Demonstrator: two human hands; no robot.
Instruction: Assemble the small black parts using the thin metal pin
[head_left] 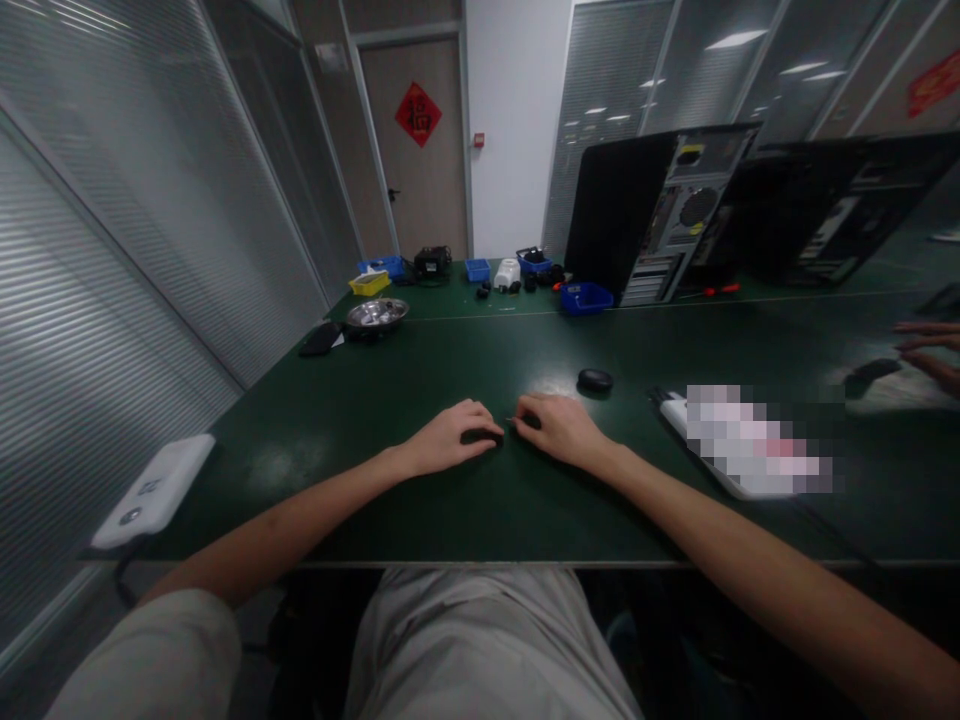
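While the two hands face each other just apart over the green table (465, 525), the left hand (454, 440) has its thumb and fingers closed on a small dark piece (481, 436), which lies in the middle of the near tabletop. The right hand (562, 428) has its fingers curled toward the left fingertips; blur and shadow hide whether they grip anything, so I cannot tell.

From the hands, a black rounded object (595, 380) sits near, at two o'clock. A white device (679, 412), partly pixelated, lies at three o'clock, with another person's hand (932, 358) well beyond it. Toward nine o'clock a white box (161, 485) rests at the table's edge. A metal bowl (377, 313) stands at ten, a yellow tray (370, 284) behind it, a blue tray (587, 298) at one o'clock beside a computer tower (619, 210).
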